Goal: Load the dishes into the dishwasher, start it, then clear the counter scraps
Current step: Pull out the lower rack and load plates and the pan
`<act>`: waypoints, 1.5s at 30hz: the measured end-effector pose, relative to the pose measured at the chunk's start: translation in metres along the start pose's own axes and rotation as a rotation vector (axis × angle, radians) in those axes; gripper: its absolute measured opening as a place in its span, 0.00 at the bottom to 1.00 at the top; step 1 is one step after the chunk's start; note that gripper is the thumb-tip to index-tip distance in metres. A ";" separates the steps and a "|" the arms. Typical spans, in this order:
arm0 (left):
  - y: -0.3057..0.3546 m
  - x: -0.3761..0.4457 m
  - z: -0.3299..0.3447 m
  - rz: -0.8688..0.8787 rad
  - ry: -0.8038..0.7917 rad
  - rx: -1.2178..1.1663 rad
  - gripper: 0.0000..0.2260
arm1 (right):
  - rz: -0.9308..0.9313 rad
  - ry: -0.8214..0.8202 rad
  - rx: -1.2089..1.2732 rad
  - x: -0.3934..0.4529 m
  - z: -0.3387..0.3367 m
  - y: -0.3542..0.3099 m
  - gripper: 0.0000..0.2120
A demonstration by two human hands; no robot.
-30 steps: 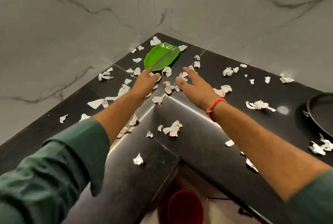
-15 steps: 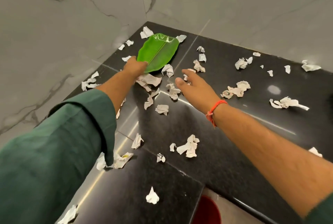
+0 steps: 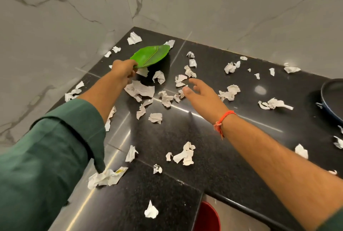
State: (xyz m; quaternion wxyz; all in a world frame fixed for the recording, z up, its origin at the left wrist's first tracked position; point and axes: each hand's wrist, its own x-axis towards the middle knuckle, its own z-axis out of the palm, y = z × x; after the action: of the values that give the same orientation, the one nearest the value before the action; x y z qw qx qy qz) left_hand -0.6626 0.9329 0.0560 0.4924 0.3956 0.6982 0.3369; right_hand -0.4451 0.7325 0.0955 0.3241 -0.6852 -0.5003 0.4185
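A green leaf-shaped plate is tilted up off the black counter near the corner. My left hand grips its near end. My right hand hovers open over the counter's middle, fingers spread, an orange thread on its wrist. Several crumpled white paper scraps lie scattered all over the counter, some right between my two hands.
Marble-look walls meet at the corner behind the plate. A dark round pan sits at the right edge. A red bin stands on the floor below the counter's inner corner.
My left hand has closed on the green plate's near end and lifted it so it tilts. My right hand stayed open above the scraps. The view moved closer and left.
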 end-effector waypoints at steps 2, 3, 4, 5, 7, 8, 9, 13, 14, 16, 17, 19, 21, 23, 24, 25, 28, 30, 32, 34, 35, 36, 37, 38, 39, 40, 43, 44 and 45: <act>0.009 -0.026 -0.004 0.018 -0.025 -0.038 0.07 | 0.017 0.009 0.037 -0.005 -0.007 0.000 0.24; 0.011 -0.041 -0.004 0.041 -0.043 -0.037 0.07 | 0.030 0.014 0.060 -0.008 -0.011 -0.001 0.24; 0.011 -0.059 -0.002 0.073 -0.069 -0.028 0.08 | 0.046 0.022 0.096 -0.012 -0.016 0.000 0.24; 0.010 -0.077 0.002 0.109 -0.104 -0.030 0.09 | 0.065 0.035 0.141 -0.015 -0.020 0.000 0.25; 0.002 -0.115 0.013 0.175 -0.187 -0.053 0.10 | 0.116 0.075 0.249 -0.021 -0.031 0.004 0.27; -0.003 -0.137 0.021 0.196 -0.221 -0.062 0.09 | 0.144 0.097 0.313 -0.025 -0.038 0.007 0.29; -0.008 -0.159 0.030 0.214 -0.255 -0.071 0.10 | 0.172 0.119 0.390 -0.032 -0.046 0.012 0.30; -0.033 -0.255 0.075 0.272 -0.449 -0.051 0.13 | 0.196 0.246 0.606 -0.071 -0.085 0.042 0.16; -0.041 -0.280 0.087 0.277 -0.504 -0.060 0.14 | 0.187 0.294 0.663 -0.086 -0.098 0.054 0.13; -0.058 -0.323 0.110 0.280 -0.603 -0.050 0.13 | 0.194 0.378 0.780 -0.119 -0.123 0.076 0.10; -0.065 -0.344 0.122 0.281 -0.668 -0.019 0.10 | 0.216 0.419 0.816 -0.140 -0.138 0.089 0.09; -0.078 -0.384 0.144 0.268 -0.812 0.043 0.03 | 0.253 0.467 0.842 -0.186 -0.166 0.113 0.09; -0.084 -0.419 0.161 0.259 -0.927 0.123 0.09 | 0.257 0.503 0.803 -0.232 -0.191 0.138 0.11; -0.083 -0.455 0.179 0.272 -1.004 0.234 0.11 | 0.246 0.534 0.751 -0.286 -0.216 0.164 0.11; -0.082 -0.476 0.189 0.274 -1.022 0.270 0.10 | 0.239 0.533 0.728 -0.314 -0.228 0.178 0.11; -0.081 -0.493 0.199 0.279 -1.036 0.296 0.09 | 0.234 0.524 0.706 -0.342 -0.239 0.192 0.10; -0.076 -0.549 0.233 0.356 -1.096 0.376 0.12 | 0.208 0.492 0.671 -0.426 -0.266 0.232 0.09; -0.078 -0.594 0.262 0.409 -1.165 0.420 0.14 | 0.205 0.481 0.684 -0.489 -0.281 0.261 0.09; -0.090 -0.637 0.290 0.421 -1.256 0.443 0.15 | 0.227 0.488 0.757 -0.547 -0.287 0.285 0.09; -0.114 -0.679 0.322 0.420 -1.369 0.513 0.16 | 0.258 0.545 0.810 -0.605 -0.290 0.312 0.09; -0.129 -0.698 0.338 0.441 -1.422 0.573 0.17 | 0.270 0.562 0.822 -0.634 -0.290 0.324 0.09; -0.143 -0.714 0.352 0.468 -1.465 0.623 0.18 | 0.279 0.558 0.847 -0.656 -0.288 0.335 0.10; -0.159 -0.734 0.368 0.503 -1.520 0.678 0.19 | 0.289 0.562 0.882 -0.683 -0.285 0.349 0.12; -0.173 -0.754 0.383 0.536 -1.576 0.724 0.21 | 0.302 0.560 0.916 -0.706 -0.281 0.362 0.13; -0.187 -0.773 0.396 0.570 -1.637 0.763 0.25 | 0.312 0.557 0.942 -0.726 -0.275 0.374 0.14; -0.198 -0.791 0.407 0.599 -1.702 0.805 0.27 | 0.321 0.556 0.969 -0.744 -0.269 0.384 0.14; -0.236 -0.832 0.441 0.613 -1.874 0.927 0.16 | 0.374 0.634 1.042 -0.784 -0.253 0.409 0.18; -0.248 -0.844 0.452 0.615 -1.915 0.957 0.12 | 0.384 0.672 1.068 -0.795 -0.250 0.415 0.19; -0.259 -0.855 0.463 0.621 -1.929 0.975 0.10 | 0.394 0.714 1.091 -0.806 -0.248 0.419 0.18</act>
State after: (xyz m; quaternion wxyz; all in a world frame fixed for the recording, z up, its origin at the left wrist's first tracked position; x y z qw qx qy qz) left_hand -0.1058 0.0953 0.0600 0.5143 0.7979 -0.0465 -0.3111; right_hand -0.1690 -0.1664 0.0434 0.6860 -0.5983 0.0540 0.4105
